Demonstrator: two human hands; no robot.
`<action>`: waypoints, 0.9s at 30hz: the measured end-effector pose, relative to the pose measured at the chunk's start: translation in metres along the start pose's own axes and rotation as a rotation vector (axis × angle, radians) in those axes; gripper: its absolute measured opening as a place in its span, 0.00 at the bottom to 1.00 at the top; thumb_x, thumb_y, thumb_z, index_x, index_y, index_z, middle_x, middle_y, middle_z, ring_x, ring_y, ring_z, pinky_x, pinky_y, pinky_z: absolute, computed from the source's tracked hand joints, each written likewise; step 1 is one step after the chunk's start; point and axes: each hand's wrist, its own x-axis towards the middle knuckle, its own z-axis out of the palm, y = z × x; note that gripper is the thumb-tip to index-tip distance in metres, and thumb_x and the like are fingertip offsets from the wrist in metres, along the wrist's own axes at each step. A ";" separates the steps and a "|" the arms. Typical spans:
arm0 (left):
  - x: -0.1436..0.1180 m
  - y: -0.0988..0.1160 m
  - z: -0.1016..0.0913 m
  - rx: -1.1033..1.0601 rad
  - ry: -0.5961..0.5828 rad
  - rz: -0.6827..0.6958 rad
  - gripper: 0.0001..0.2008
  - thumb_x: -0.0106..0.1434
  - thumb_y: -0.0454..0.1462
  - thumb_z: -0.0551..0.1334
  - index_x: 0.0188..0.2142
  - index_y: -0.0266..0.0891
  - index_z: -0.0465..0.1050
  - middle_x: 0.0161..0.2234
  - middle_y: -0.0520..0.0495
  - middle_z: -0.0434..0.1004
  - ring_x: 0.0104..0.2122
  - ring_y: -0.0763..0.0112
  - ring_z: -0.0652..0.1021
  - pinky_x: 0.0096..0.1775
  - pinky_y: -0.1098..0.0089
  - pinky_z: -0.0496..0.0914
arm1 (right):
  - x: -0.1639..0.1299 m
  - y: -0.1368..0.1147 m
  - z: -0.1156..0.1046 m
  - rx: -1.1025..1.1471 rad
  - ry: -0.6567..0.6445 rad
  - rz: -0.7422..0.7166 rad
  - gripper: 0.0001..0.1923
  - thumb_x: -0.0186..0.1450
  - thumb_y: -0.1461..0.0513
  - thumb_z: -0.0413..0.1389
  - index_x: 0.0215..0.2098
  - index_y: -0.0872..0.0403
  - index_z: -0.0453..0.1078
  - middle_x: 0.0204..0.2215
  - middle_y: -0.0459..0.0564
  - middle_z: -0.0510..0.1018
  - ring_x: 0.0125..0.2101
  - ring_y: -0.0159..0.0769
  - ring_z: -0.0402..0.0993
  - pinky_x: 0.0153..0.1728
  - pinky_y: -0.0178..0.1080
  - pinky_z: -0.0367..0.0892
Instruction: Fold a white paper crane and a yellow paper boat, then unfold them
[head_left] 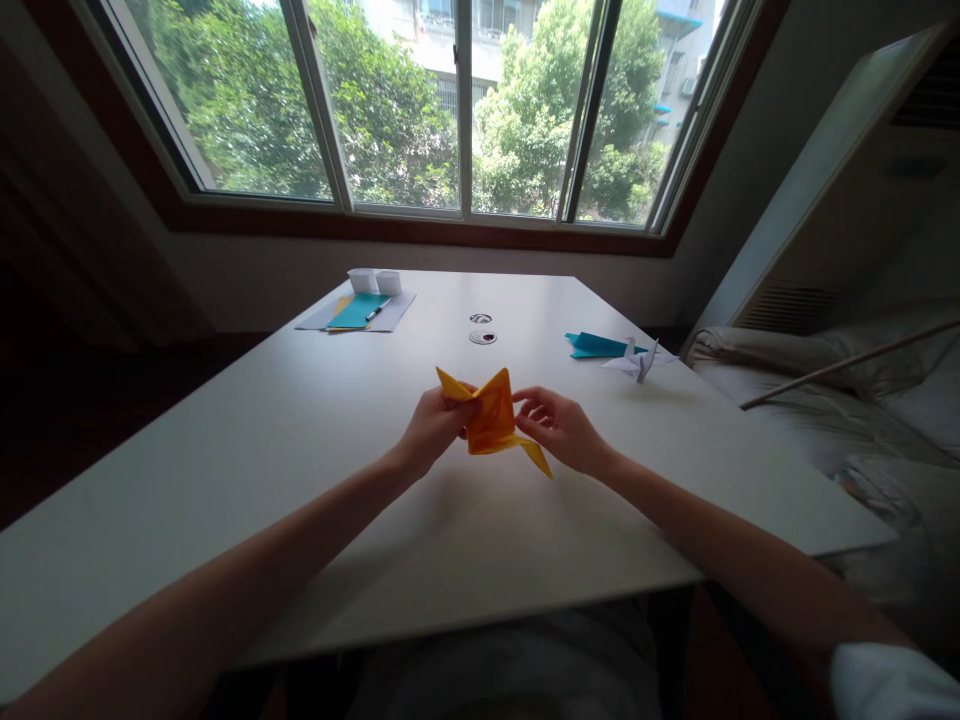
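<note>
while both forearms reach out over the white table (300, 470), the two hands meet above its middle on a folded piece of orange origami paper (491, 420). the left hand (435, 430) is closed round the left side of the model, fingers curled in, thumb and fingertips pinching the paper near its upper left point. the right hand (559, 430) is partly closed: its thumb and forefinger pinch the right edge of the paper, the other fingers loosely bent behind. the model is held just above the tabletop, not lying on it. two points stand upward, and one narrow flap hangs down to the right, below the right hand.

further items on the table:
- a teal folded paper shape (596, 346), lying flat to the right and beyond the hands.
- a white paper crane (637, 362), standing just beside the teal shape, nearer the table's right edge.
- a stack of paper sheets (360, 313) at the far left, with a teal sheet on top and a pen (377, 313) lying across it.
- two small white containers (375, 282) at the far edge of that stack.
- two round cable openings (482, 330) in the tabletop, beyond the hands.

a wide window (457, 110) behind the table shows green trees. bedding (825, 390) lies to the right of the table.
</note>
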 end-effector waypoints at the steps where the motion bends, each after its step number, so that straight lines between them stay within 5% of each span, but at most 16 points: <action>1: 0.000 0.000 0.000 0.033 0.005 0.021 0.11 0.49 0.39 0.64 0.30 0.33 0.70 0.22 0.51 0.71 0.21 0.74 0.71 0.23 0.74 0.64 | -0.001 -0.003 -0.002 -0.081 0.064 -0.070 0.15 0.59 0.56 0.54 0.43 0.53 0.67 0.29 0.49 0.74 0.28 0.32 0.70 0.29 0.36 0.68; 4: 0.000 -0.001 0.000 0.149 0.020 0.112 0.09 0.48 0.37 0.63 0.29 0.34 0.71 0.22 0.51 0.72 0.21 0.74 0.72 0.24 0.74 0.65 | -0.003 -0.009 -0.006 -0.245 0.150 -0.229 0.11 0.60 0.56 0.53 0.39 0.53 0.68 0.29 0.50 0.72 0.26 0.31 0.67 0.28 0.36 0.67; 9: 0.000 -0.004 0.000 0.261 0.058 0.176 0.07 0.48 0.35 0.62 0.29 0.34 0.72 0.23 0.51 0.74 0.22 0.72 0.72 0.24 0.74 0.65 | -0.007 -0.014 -0.006 -0.350 0.109 -0.289 0.11 0.61 0.55 0.52 0.31 0.53 0.71 0.27 0.49 0.71 0.24 0.30 0.65 0.27 0.35 0.63; 18: -0.002 0.002 0.003 0.260 0.072 0.211 0.06 0.50 0.35 0.60 0.29 0.34 0.71 0.22 0.51 0.73 0.21 0.74 0.72 0.24 0.74 0.66 | -0.005 -0.012 0.004 -0.402 0.059 -0.182 0.14 0.59 0.53 0.54 0.27 0.55 0.72 0.15 0.42 0.64 0.17 0.25 0.54 0.20 0.31 0.53; 27: -0.003 0.005 0.004 0.394 0.160 0.278 0.07 0.47 0.34 0.61 0.29 0.35 0.71 0.23 0.51 0.74 0.23 0.72 0.72 0.25 0.74 0.65 | -0.001 -0.006 0.007 -0.010 -0.002 0.054 0.12 0.57 0.55 0.55 0.30 0.56 0.73 0.23 0.48 0.74 0.22 0.30 0.66 0.22 0.33 0.61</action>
